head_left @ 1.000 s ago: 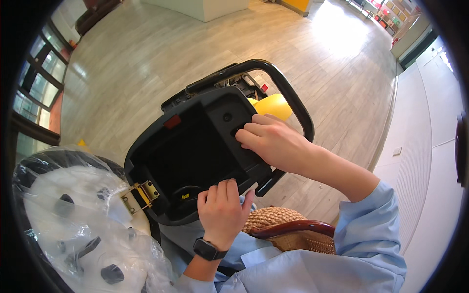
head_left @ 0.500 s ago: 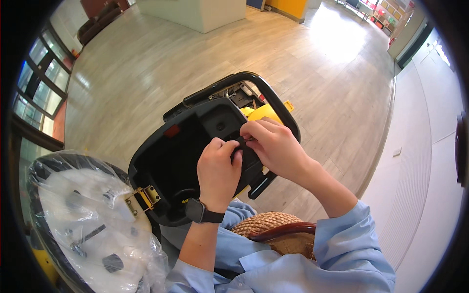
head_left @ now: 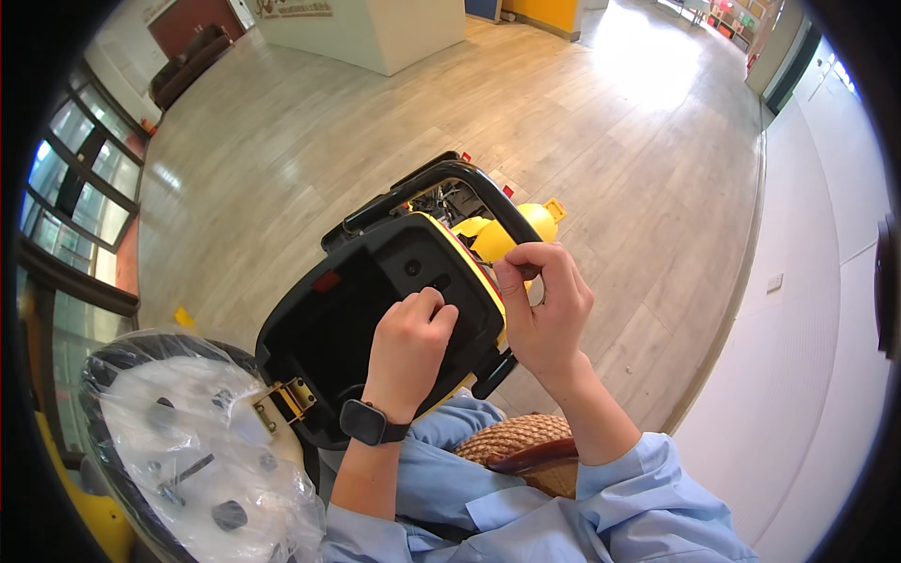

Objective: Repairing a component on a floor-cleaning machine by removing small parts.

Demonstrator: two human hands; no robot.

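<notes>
My left hand (head_left: pixel 405 352) is curled at a dark slot in the black moulded lid (head_left: pixel 338 300), its fingertips hidden. My right hand (head_left: pixel 549 319) pinches a small dark slender piece above the lid's yellow-edged right side, beside the black tubular bar (head_left: pixel 483 188); the piece is too small to identify. A gold metal hinge (head_left: pixel 291 399) is at the lid's left end, next to a plastic-wrapped white pad (head_left: pixel 188 441) in a black rim. Behind the lid show a yellow rounded part (head_left: pixel 530 225) and an open bay of dark fittings (head_left: pixel 441 202).
A wicker seat (head_left: pixel 507 433) with a wooden rail is close below my arms. Wood-look flooring (head_left: pixel 610 188) surrounds the machine. A white wall (head_left: pixel 807 310) runs along the right, glass doors (head_left: pixel 80 188) along the left. A pillar (head_left: pixel 375 33) and dark sofa (head_left: pixel 188 66) stand behind.
My right hand has left the lid's panel and risen rightward, pinching a small dark piece. My left hand moved up from the near edge to the slot. The view has shifted.
</notes>
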